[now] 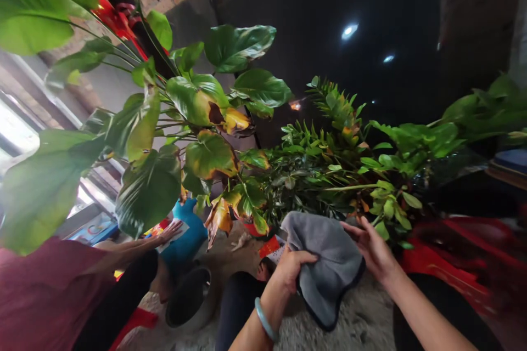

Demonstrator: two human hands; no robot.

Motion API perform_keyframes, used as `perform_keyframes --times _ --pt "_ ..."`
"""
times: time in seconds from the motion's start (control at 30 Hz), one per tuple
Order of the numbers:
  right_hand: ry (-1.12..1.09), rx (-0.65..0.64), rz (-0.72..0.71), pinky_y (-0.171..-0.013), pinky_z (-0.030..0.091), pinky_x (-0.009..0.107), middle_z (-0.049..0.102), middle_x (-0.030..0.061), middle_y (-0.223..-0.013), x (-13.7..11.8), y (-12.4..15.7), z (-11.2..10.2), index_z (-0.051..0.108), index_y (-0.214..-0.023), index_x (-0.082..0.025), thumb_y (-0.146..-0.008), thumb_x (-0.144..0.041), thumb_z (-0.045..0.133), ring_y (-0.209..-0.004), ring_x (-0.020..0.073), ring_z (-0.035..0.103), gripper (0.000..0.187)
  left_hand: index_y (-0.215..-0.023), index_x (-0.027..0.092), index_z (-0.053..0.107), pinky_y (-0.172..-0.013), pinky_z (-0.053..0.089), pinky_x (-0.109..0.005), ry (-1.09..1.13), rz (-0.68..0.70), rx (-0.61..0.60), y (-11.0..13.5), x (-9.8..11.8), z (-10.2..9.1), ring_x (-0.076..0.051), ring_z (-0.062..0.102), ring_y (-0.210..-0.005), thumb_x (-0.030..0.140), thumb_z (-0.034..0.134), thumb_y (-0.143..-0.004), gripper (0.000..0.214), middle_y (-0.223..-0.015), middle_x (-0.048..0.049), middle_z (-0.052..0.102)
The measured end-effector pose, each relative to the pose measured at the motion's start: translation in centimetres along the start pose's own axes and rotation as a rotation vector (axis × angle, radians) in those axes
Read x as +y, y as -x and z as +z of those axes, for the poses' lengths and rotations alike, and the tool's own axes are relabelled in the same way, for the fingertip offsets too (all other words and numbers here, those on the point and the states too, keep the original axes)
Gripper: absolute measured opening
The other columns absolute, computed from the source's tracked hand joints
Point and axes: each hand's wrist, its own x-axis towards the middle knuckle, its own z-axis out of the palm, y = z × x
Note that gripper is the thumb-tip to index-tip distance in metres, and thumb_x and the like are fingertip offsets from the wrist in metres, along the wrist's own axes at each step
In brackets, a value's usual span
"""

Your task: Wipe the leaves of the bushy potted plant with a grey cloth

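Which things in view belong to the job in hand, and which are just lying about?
In use:
gray cloth, gripped by the left hand, with the right hand at its edge

Apparently just about:
dark bucket
large-leaved plant, untouched by these hands

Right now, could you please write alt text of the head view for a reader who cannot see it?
A person's left grip holds a grey cloth while the right grip is at its edge. Leafy plants, partly browned, stand in front; at left, another person's hand holds something white against a blue container.
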Motion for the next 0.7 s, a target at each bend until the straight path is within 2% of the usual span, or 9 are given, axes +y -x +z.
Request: perform_keyframes --times 0.1,0.17,0.23,0.3,0.37,0.5,0.57,0.63,0.7 --pt "0.007 -0.024 -0.034 -0.087 0.050 0.049 0.076 0.0152 -0.091 -0.1 0.0 -0.1 0.074 -0.087 -0.021 -0.078 -0.062 0.052 -0.105 0.0343 0.065 0.048 -0.085 0.015 0.067 -0.081 0.054 -0.044 0.084 0.119 -0.082 0.1 4.2 0.7 -0.033 0.069 -0.084 0.015 0.079 -0.036 0.050 -0.078 -0.0089 0.074" --pt "0.019 -0.033 -0.060 -0.088 0.049 0.048 0.075 0.0162 -0.095 -0.1 0.1 0.1 0.074 -0.088 -0.020 -0.078 -0.064 0.052 -0.108 0.0335 0.063 0.050 -0.087 0.015 0.068 -0.085 0.054 -0.042 0.166 0.242 -0.085 -0.7 7.3 2.2 -0.032 0.069 -0.092 0.020 0.080 -0.041 0.047 -0.082 -0.0096 0.075" --pt "0.024 -0.042 -0.069 -0.088 0.049 0.047 0.075 0.0158 -0.099 0.1 0.2 0.4 0.074 -0.089 -0.020 -0.077 -0.065 0.051 -0.109 0.0328 0.062 0.052 -0.090 0.016 0.069 -0.083 0.054 -0.039 0.231 0.342 -0.044 -1.6 8.9 3.6 -0.029 0.069 -0.092 0.020 0.080 -0.047 0.044 -0.085 -0.0091 0.076" --pt "0.025 -0.037 -0.068 -0.086 0.050 0.046 0.075 0.0146 -0.100 0.2 0.1 0.6 0.075 -0.087 -0.021 -0.079 -0.065 0.050 -0.106 0.0321 0.063 0.051 -0.091 0.017 0.069 -0.078 0.056 -0.037 0.229 0.353 0.011 -2.3 8.2 4.4 -0.027 0.070 -0.084 0.017 0.079 -0.048 0.044 -0.084 -0.0078 0.076" --pt "0.023 -0.017 -0.053 -0.082 0.052 0.046 0.077 0.0134 -0.094 0.4 0.0 0.6 0.074 -0.082 -0.021 -0.079 -0.061 0.051 -0.100 0.0317 0.066 0.046 -0.087 0.016 0.068 -0.072 0.055 -0.036 0.146 0.269 0.048 -2.4 5.8 4.2 -0.025 0.069 -0.074 0.013 0.079 -0.045 0.044 -0.079 -0.0064 0.075" --pt "-0.007 0.051 -0.011 -0.080 0.054 0.047 0.077 0.0086 -0.079 0.4 -0.1 0.3 0.071 -0.076 -0.025 -0.074 -0.052 0.060 -0.093 0.0335 0.070 0.029 -0.078 0.015 0.069 -0.069 0.054 -0.037 -0.110 0.038 -0.077 -0.6 1.5 2.1 -0.026 0.067 -0.070 0.008 0.079 -0.037 0.043 -0.075 -0.0077 0.073" --pt "-0.055 0.090 -0.025 -0.083 0.054 0.048 0.078 0.0054 -0.080 0.2 0.1 0.4 0.070 -0.079 -0.028 -0.074 -0.048 0.061 -0.097 0.0332 0.069 0.023 -0.077 0.013 0.070 -0.074 0.054 -0.039 -0.168 0.018 -0.190 0.4 1.7 1.5 -0.028 0.067 -0.074 0.007 0.080 -0.034 0.044 -0.075 -0.0085 0.073" --pt "-0.102 0.132 -0.065 -0.087 0.053 0.048 0.078 0.0037 -0.084 -0.1 0.3 0.6 0.070 -0.083 -0.030 -0.076 -0.046 0.059 -0.101 0.0319 0.067 0.021 -0.079 0.013 0.071 -0.081 0.053 -0.041 -0.134 0.099 -0.258 0.9 3.6 1.7 -0.030 0.068 -0.081 0.008 0.082 -0.032 0.048 -0.079 -0.0084 0.074" --pt "-0.102 0.134 -0.088 -0.091 0.051 0.049 0.078 0.0061 -0.085 -0.2 0.4 0.8 0.071 -0.087 -0.029 -0.078 -0.050 0.056 -0.105 0.0322 0.065 0.028 -0.083 0.014 0.071 -0.086 0.051 -0.043 -0.032 0.209 -0.256 0.6 6.0 2.6 -0.031 0.067 -0.088 0.011 0.084 -0.033 0.052 -0.085 -0.0085 0.075"
